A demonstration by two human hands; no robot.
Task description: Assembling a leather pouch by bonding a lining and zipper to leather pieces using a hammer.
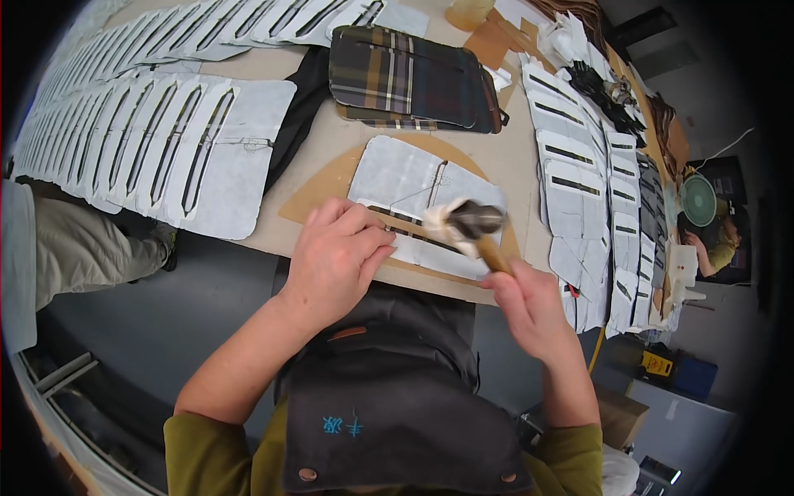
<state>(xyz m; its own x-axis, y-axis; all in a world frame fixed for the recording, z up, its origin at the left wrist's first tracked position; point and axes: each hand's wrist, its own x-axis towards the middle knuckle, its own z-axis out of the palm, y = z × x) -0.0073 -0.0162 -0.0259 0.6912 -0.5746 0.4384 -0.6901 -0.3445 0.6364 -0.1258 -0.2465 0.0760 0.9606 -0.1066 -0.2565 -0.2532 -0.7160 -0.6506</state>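
Note:
My right hand (pixel 533 307) is closed round the wooden handle of a hammer (pixel 495 255). The hammer's dark metal head, with white wrapping on one side, hovers over a white-backed fabric panel (pixel 389 169); motion blurs it a little. That panel lies on a tan board (pixel 318 186) with a rounded far edge. Bent and held close together, the fingers of my left hand (pixel 335 252) press on the panel beside its long slot. A narrow tan strip shows along the slot between my fingertips and the hammer; the hammer hides part of the panel.
Rows of overlapping white slotted panels (pixel 236 194) cover the table's left and far side. More panels (pixel 571 153) line the right. Plaid fabric pieces (pixel 372 70) are stacked beyond the board. A person's trouser leg (pixel 87 248) is at the left; another person (pixel 724 252) sits far right.

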